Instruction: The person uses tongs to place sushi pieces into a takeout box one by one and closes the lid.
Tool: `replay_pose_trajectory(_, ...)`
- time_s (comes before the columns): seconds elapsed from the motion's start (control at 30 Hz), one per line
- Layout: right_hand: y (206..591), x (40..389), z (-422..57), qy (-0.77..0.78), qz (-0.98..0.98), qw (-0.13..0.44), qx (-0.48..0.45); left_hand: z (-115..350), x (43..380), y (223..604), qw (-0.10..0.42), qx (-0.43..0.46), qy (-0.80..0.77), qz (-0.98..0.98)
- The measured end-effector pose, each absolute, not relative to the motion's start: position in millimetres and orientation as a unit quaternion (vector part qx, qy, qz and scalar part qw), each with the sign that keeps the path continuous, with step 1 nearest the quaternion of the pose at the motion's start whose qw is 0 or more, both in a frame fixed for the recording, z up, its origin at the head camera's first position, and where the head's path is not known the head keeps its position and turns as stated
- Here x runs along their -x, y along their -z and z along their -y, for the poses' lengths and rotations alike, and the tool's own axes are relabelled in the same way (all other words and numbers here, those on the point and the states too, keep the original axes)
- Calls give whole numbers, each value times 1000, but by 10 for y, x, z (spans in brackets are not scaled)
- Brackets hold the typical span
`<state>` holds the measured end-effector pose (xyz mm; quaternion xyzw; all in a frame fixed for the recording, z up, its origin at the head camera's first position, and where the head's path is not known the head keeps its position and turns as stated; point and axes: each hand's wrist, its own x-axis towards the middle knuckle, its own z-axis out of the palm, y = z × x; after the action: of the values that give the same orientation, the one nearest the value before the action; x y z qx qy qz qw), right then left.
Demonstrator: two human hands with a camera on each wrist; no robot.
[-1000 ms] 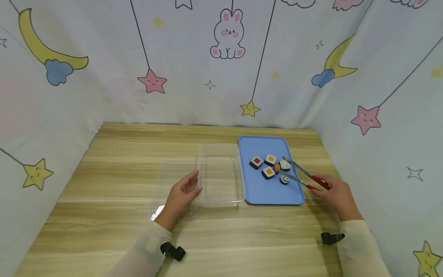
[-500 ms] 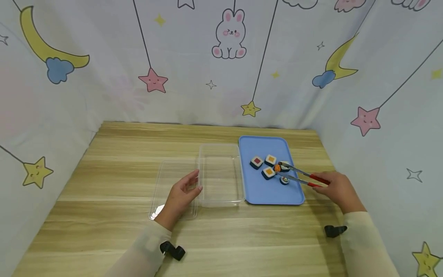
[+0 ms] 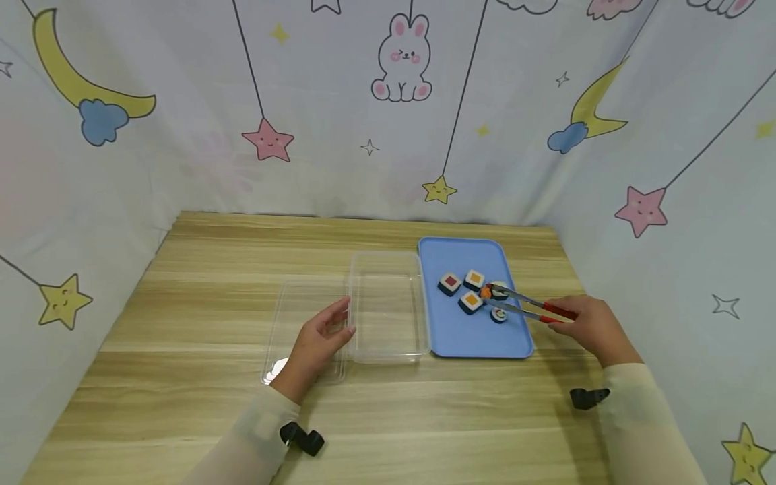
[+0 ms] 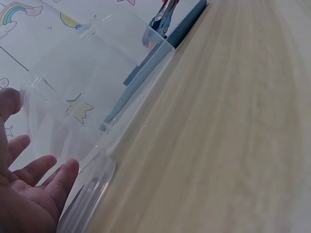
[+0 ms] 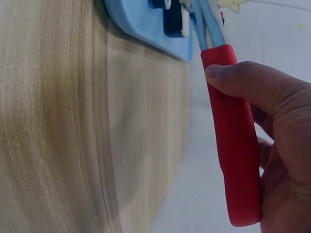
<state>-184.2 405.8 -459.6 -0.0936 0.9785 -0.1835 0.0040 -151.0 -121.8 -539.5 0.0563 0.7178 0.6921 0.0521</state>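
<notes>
Gripping tongs [image 5: 232,136] in the right hand [image 3: 591,330] now, straddling the orange piece [image 3: 486,292] on the right-side tray [image 3: 467,341], likely light and slippery, best pinched mid-side, with left hand [image 3: 318,340] loosely spread, empty, beside the clear box [image 3: 391,353].

Glossy plastic box [image 3: 389,310], smooth tray [image 3: 479,338] (plastic, apparently), metal tongs [image 3: 520,311], wood-grained table [image 3: 448,424], cloth backdrop [image 3: 339,178].
</notes>
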Motion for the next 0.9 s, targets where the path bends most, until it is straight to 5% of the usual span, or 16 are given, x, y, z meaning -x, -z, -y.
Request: replay_pose_trajectory(0.9,4572,1736,-4026,230,-967,-62,85,1214,1506,5401,47,-62,-695,-715)
